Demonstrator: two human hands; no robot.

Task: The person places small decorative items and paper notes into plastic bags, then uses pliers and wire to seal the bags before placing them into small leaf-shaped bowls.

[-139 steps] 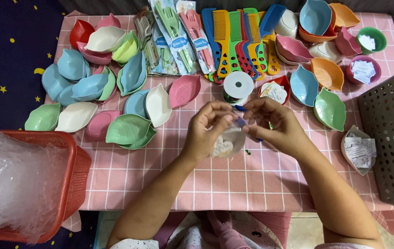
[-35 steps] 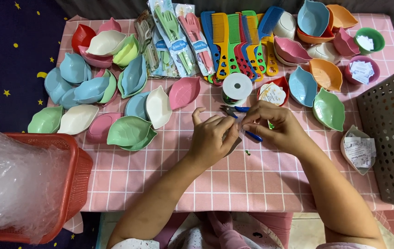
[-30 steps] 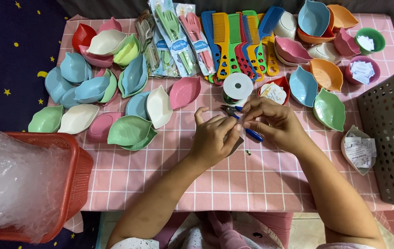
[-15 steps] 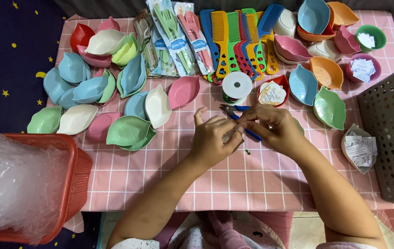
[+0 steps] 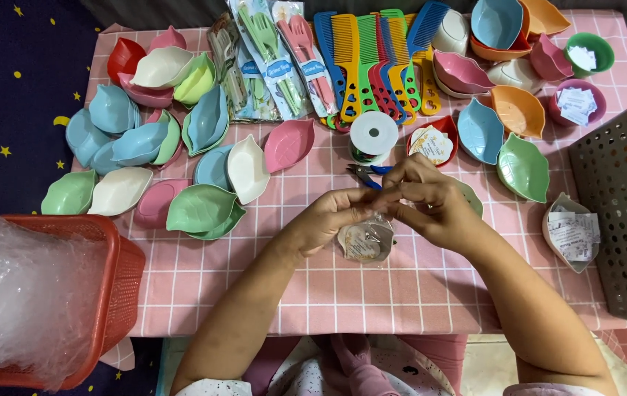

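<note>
Pink checked table (image 5: pixel 342 293): carries everything; small clear packet held just above its middle, near the front edge of the spread.
Red basket (image 5: pixel 119 279): at the near left corner, filled with crinkled clear plastic (image 5: pixel 27 286); well apart from both hands.
Grey perforated basket (image 5: pixel 625 220): at the far right edge, apart from the work.
Leaf-shaped dishes (image 5: pixel 200 209): pastel pile to the left, more to the upper right; none touched.
Combs (image 5: pixel 372 62): bright fan at the back, beside packed fork-and-spoon sets (image 5: pixel 277 55).
White spool (image 5: pixel 373 134): just behind the hands, with blue-handled snips (image 5: pixel 364 174) lying between spool and knuckles.
Left hand (image 5: pixel 328 216): fingertips pinched on the top edge of the packet, from its left.
Right hand (image 5: pixel 434 205): fingers closed on the same top edge from the right, touching the left fingertips.
Small clear packet (image 5: pixel 364 242): hangs below the joined fingertips, a pale round item inside.
Handling, as judged: very light, film soft and crinkly, likely slippery; contents probably loose enough to shift.
Where to grip, as judged: gathered neck at the top, not the bulging belly.
</note>
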